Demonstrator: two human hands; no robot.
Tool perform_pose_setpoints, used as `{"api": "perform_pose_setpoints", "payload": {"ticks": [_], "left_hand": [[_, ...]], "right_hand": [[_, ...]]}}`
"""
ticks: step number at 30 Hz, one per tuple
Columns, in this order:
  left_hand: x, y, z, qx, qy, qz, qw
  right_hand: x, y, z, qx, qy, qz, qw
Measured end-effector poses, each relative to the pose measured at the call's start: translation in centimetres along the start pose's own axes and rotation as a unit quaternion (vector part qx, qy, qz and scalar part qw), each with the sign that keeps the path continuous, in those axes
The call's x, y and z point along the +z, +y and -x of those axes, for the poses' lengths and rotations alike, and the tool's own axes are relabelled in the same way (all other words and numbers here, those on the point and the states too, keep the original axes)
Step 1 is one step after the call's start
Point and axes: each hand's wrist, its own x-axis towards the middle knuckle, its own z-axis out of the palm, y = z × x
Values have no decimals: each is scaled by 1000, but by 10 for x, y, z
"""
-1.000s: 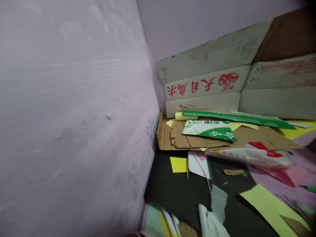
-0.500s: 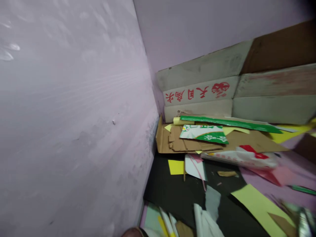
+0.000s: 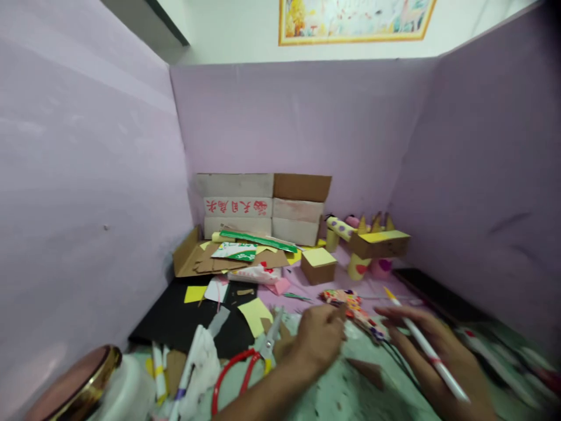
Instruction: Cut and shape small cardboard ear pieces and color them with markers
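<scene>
My right hand [image 3: 433, 356] holds a white marker [image 3: 432, 351] with an orange-yellow tip, which points up and to the left. Closer to the middle, my left hand [image 3: 322, 336] is closed in a loose fist. A brown tip shows at its fingers, too blurred to name. Between the hands and a little farther back lies a colourful patterned bundle [image 3: 350, 304]. Below it, a brown triangular piece [image 3: 366, 371] rests on the pale green tabletop. To the left of my left forearm are red-handled scissors [image 3: 252, 365], their blades apart.
Flattened cardboard [image 3: 239, 204] leans against the back wall. A small cardboard box [image 3: 318, 275] with a yellow top stands mid-table, and a cup-legged cardboard model [image 3: 380, 244] stands to its right. A jar [image 3: 94, 383] with a pink and gold lid is front left. Black sheet [image 3: 175, 316] lies behind it.
The view has swung right and back from the left wall and corner to the wider table. Both my hands now show, the right one with the marker.
</scene>
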Motion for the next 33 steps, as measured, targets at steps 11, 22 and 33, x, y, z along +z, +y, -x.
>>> {"api": "perform_pose_setpoints", "payload": {"ticks": [11,22,33], "left_hand": [[28,-10,69,-121,37,213,969],[47,-11,84,-96,3,215,972],[57,-21,80,-102,32,186,977]], "right_hand": [[7,-10,19,221,-243,-392,859],[3,-1,23,187,-223,-434,853],[4,3,26,172,-257,-380,872]]}}
